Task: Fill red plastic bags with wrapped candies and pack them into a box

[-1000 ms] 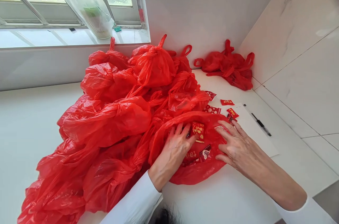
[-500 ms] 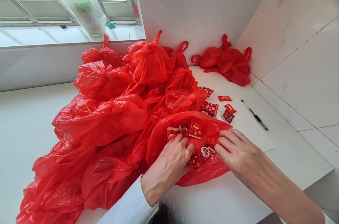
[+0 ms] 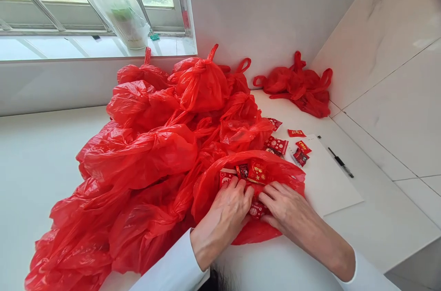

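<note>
An open red plastic bag (image 3: 285, 169) lies on the white counter in front of me, with several small red candy packets (image 3: 257, 170) inside it. My left hand (image 3: 225, 215) and my right hand (image 3: 285, 206) rest side by side in the bag's mouth. The fingertips of both press on the packets and gather them together. Neither hand lifts anything clear of the bag.
A big heap of knotted red bags (image 3: 155, 144) fills the counter to the left. More red bags (image 3: 299, 84) lie in the far corner. Loose packets (image 3: 296, 144), a white sheet (image 3: 327, 181) and a black pen (image 3: 340, 162) sit at right, near the tiled wall (image 3: 396, 75).
My right hand has slid left across the bag to meet my left hand. Both hands have drawn the packets toward the bag's middle.
</note>
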A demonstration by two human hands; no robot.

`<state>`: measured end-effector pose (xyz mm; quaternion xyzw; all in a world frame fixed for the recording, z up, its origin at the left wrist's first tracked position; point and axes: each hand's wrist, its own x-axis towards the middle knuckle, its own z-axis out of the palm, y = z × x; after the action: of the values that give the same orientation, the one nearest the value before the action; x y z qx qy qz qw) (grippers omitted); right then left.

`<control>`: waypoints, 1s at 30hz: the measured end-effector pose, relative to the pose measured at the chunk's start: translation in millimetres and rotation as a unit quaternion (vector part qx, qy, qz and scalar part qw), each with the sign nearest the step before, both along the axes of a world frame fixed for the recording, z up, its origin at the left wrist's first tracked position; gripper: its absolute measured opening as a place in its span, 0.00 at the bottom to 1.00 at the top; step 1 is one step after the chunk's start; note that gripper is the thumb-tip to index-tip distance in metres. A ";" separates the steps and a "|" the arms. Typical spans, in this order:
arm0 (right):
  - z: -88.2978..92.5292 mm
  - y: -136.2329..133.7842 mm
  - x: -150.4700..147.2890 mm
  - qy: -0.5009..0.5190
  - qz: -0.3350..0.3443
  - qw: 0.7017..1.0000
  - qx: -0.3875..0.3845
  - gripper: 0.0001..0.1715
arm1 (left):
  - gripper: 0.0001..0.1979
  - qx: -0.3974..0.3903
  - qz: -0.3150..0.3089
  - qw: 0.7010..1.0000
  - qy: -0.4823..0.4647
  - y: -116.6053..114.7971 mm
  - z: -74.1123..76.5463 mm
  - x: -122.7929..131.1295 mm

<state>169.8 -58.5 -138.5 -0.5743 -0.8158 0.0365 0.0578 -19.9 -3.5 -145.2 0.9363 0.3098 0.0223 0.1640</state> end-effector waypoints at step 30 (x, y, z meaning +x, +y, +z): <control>42.1 49.5 23.1 0.202 -0.130 0.961 -0.136 0.15 | 0.09 -0.091 0.075 0.988 -0.100 42.1 55.8 -7.2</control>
<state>192.9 -9.0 -96.4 -0.6585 -0.6927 0.2547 0.1472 -27.2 38.5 -89.4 0.8849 0.3615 0.0999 0.2762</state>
